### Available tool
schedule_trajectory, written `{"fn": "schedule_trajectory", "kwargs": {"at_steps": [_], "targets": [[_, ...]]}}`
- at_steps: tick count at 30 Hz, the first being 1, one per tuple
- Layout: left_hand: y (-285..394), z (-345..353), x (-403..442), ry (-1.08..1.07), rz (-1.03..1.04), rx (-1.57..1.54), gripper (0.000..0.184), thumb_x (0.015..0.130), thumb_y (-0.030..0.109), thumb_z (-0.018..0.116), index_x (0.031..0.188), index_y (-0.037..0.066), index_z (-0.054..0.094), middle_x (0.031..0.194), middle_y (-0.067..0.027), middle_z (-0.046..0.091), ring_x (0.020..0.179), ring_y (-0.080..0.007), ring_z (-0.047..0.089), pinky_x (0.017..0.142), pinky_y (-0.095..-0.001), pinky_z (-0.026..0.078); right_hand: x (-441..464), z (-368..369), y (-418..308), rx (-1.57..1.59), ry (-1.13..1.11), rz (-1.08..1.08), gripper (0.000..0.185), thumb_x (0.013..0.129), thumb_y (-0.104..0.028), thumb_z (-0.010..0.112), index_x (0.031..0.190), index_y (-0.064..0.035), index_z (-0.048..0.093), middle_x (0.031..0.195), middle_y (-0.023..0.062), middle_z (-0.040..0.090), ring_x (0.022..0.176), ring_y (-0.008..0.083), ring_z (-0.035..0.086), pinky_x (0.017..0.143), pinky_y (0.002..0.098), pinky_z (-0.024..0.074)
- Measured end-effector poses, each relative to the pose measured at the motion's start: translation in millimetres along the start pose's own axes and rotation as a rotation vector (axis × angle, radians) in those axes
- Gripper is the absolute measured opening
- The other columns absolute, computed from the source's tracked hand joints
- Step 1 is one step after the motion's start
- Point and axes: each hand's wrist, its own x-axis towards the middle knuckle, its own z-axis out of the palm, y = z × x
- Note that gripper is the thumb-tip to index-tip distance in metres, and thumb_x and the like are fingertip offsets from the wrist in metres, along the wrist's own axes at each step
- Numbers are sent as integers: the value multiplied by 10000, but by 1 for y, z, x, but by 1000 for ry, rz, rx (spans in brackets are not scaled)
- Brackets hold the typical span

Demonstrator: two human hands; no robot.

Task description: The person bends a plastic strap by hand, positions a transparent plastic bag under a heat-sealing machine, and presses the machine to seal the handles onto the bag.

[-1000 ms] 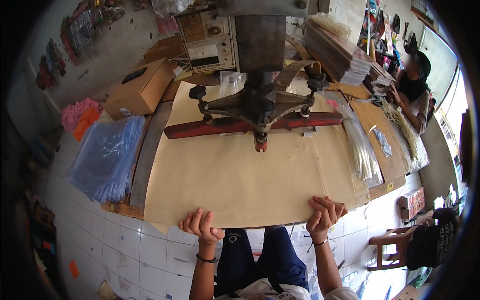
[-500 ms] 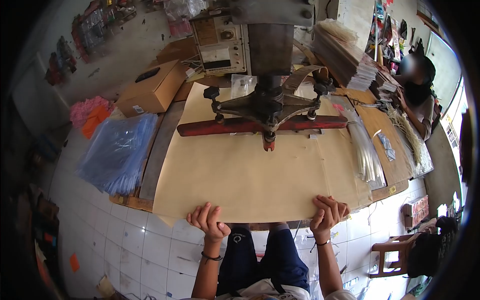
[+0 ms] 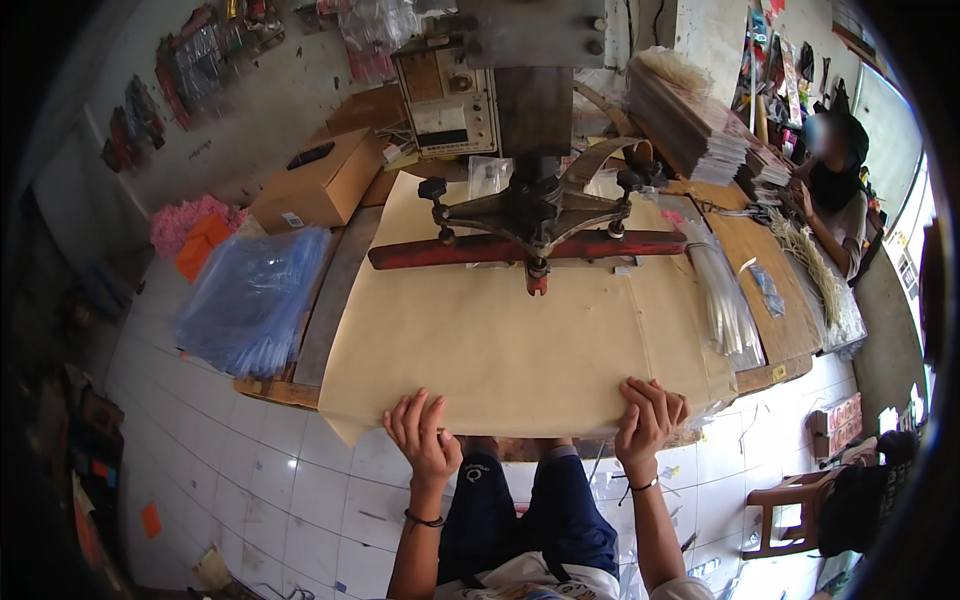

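Observation:
A large tan sheet (image 3: 480, 350) covers the middle of the workbench, under a press head (image 3: 540, 215) with a long red bar (image 3: 430, 254). My left hand (image 3: 424, 440) lies on the sheet's front edge at left, fingers stretched out over it and thumb to the side. At the right end of that edge, my right hand (image 3: 645, 425) rests with its fingers spread and slightly bent on the sheet. The sheet's front left corner hangs past the bench edge. Small clear plastic pieces (image 3: 490, 175) show behind the bar.
Blue-tinted plastic sheets (image 3: 255, 300) are stacked at left, beside a cardboard box (image 3: 320, 185). A control box (image 3: 450, 100) stands behind. Clear plastic strips (image 3: 725, 305) and a wooden board (image 3: 775, 270) lie at right. Another person (image 3: 835, 190) sits at far right, near a brown stool (image 3: 790, 515).
My fingers have straightened from a curled hold on the front edge and now lie flatter on the sheet. The whole view has shifted slightly.

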Motion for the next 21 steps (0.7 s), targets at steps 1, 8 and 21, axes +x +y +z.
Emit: {"fn": "schedule_trajectory", "kwargs": {"at_steps": [1,8,21], "targets": [[0,-1,0,-17,-8,-8,423,982,277,402,1293,67,596,1413,-153,543,1333,-380,452,1197,-594,155,0,0,0,5,-1,3,271,949,-208,518,972,-84,758,1067,44,733,1033,263,616,1030,427,351],[4,-7,0,-51,-27,-26,431,960,247,432,1328,73,574,1436,-152,532,1360,-394,429,1203,-611,142,1,-2,-3,23,-6,21,230,931,-160,541,993,-92,753,1085,32,727,1080,266,610,1036,428,342],[13,-16,-3,-105,-110,-63,465,909,184,532,1361,83,567,1476,-154,499,1394,-413,397,1201,-629,132,0,-7,-5,33,-43,31,223,914,-143,576,1060,-126,744,1155,18,712,1163,253,602,1060,448,326]]}}
